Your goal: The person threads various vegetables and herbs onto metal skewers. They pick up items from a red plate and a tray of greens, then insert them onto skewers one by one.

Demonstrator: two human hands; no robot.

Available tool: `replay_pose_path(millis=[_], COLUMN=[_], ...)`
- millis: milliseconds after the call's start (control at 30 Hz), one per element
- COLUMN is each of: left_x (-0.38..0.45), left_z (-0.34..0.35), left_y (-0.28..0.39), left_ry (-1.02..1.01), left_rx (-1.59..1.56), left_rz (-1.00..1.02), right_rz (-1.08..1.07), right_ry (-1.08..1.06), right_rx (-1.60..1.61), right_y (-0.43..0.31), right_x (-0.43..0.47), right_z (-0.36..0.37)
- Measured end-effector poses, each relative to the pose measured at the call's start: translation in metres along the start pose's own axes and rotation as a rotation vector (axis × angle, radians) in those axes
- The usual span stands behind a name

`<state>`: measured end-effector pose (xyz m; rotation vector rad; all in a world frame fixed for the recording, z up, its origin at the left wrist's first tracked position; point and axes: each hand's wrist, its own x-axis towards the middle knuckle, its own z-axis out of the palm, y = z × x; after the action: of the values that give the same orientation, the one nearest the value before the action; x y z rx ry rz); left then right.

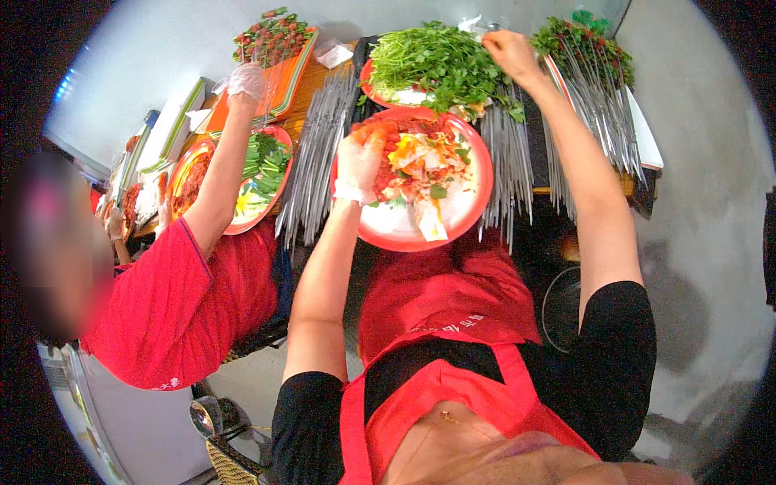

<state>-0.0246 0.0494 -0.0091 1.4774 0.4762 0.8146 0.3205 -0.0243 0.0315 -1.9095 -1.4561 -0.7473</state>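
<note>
My left hand wears a thin plastic glove with red-stained fingertips. Its fingers curl over red-coated chopped meat on a round plate with a red rim; whether they grip a piece is hidden. Crumpled, stained tissues and green leaves lie on that plate. Farther up, my right hand is bent, fingertips together, beside the cilantro heaped on a second plate. A white crumpled thing shows just left of those fingertips; I cannot tell whether they hold anything.
Metal skewers lie left of the plate, with more skewers at right. Loaded skewers rest on a tray at far right. A co-worker's gloved hand is at skewers over an orange tray, beyond a plate of cut greens.
</note>
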Motion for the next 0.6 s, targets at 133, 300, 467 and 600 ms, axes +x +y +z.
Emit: replay_pose_path(millis=[133,300,467,600], left_x=[0.002,0.001,0.002,0.002], left_z=[0.002,-0.008,-0.014,-0.017], left_y=[0.001,0.012,0.019,0.027], left_ry=[-0.028,0.009,0.068,0.092], left_rx=[0.006,-0.125,-0.125,-0.108], left_rz=[0.039,-0.029,-0.036,-0.059], right_rz=[-0.106,-0.078,-0.081,-0.091], right_ry=[-0.111,-0.319,-0.389,-0.436], right_rx=[0.092,0.012,-0.124,-0.164], right_y=[-0.025,-0.062,-0.06,-0.058], right_x=[0.026,0.041,0.05,0.055], right_z=[0.061,0.112,0.143,0.161])
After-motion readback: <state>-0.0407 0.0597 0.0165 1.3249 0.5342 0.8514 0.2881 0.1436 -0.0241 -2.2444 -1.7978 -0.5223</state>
